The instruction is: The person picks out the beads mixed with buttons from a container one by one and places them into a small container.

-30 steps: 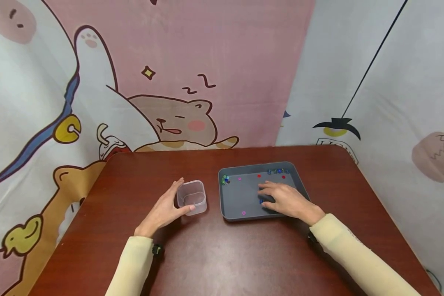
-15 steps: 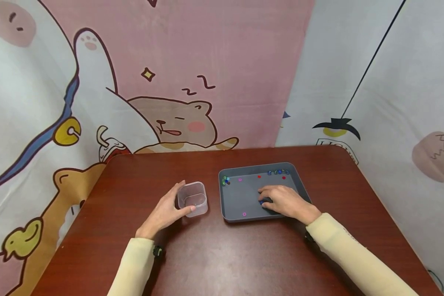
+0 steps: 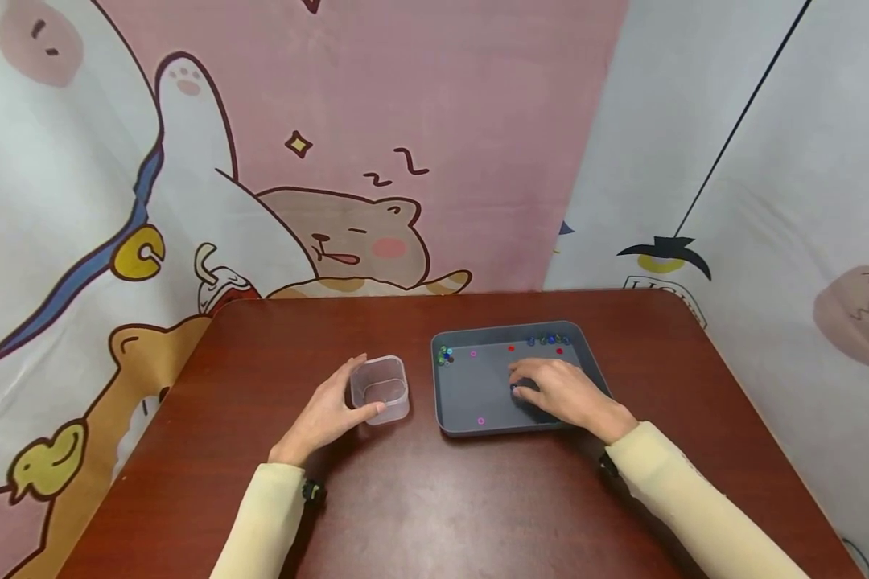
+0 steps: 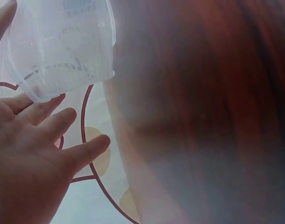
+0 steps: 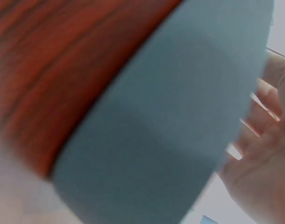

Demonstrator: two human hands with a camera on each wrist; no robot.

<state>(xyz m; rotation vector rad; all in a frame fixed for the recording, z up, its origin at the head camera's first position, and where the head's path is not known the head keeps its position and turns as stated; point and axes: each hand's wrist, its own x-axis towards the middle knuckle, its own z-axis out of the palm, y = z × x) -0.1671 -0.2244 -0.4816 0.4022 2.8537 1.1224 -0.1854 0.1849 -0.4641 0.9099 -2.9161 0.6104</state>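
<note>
I have the left hand [image 3: 326, 414] holding a clear plastic box [image 3: 393, 412] | right hand [image 3: 568, 392] pinching a little blue bead [image 3: 513, 388] in the gray tray [image 3: 478, 391] | more beads [image 3: 551, 339] in the tray's back corners | box and tray side by side on the brown surface [image 3: 434, 498]

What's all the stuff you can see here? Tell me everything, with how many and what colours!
table: 1, reddish brown, under everything
cartoon backdrop: pieces unclear, mostly pink and white, behind the table
tray: 1, grey, on the table's right half
clear box: 1, see-through, left of the tray
bead clusters: 2, mostly green and blue, tray's far corners; beads too small to count
pink rings: 2, pink, tray's left half
red bits: 2, red, tray's far side
blue bead: 1, blue, at the right fingers
sleeves: 2, pale yellow, on both arms
left hand: 1, bare, around the clear box
right hand: 1, bare, over the tray
</note>
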